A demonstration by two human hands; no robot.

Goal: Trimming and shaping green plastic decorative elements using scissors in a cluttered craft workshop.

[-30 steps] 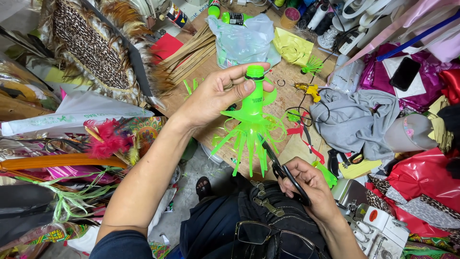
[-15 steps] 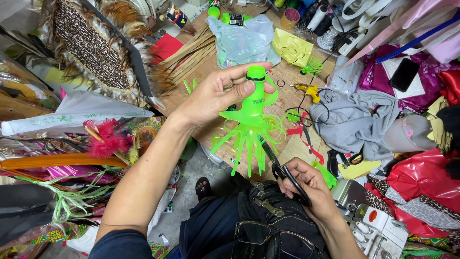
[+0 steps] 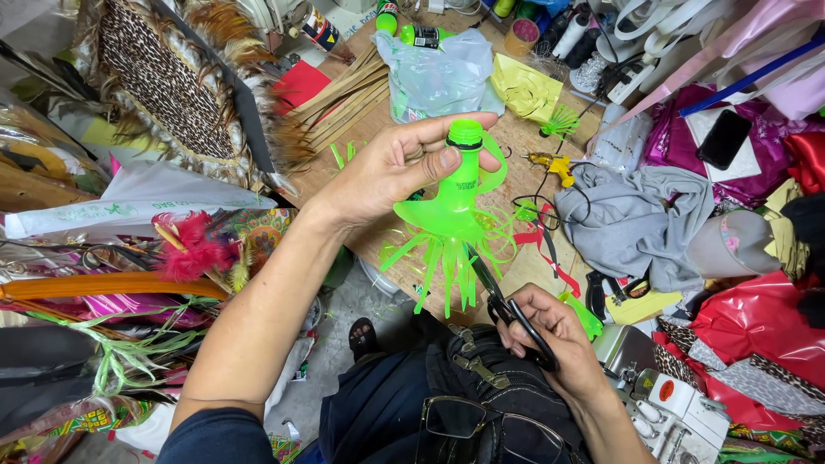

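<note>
Upright, more or less, the green bottle top [image 3: 455, 199] stood with its capped neck toward 12 o'clock and its cut fringe of strips hanging toward 6 o'clock, so that its long axis ran nearly vertical, tipped a little to 1 o'clock. It hung in the air above the wooden worktop [image 3: 524, 258], at the middle of the view. The left hand [image 3: 391, 167] was clamped on the neck, thumb across the front and fingers curled over the cap from 10 o'clock. The right hand [image 3: 546, 331], at 5 o'clock from the bottle, was closed through the loops of black scissors [image 3: 503, 301], whose blades reached up toward 11 o'clock into the strips. At 3 o'clock lay a grey cloth [image 3: 636, 215]; at 12 o'clock, a clear plastic bag [image 3: 434, 73].
</note>
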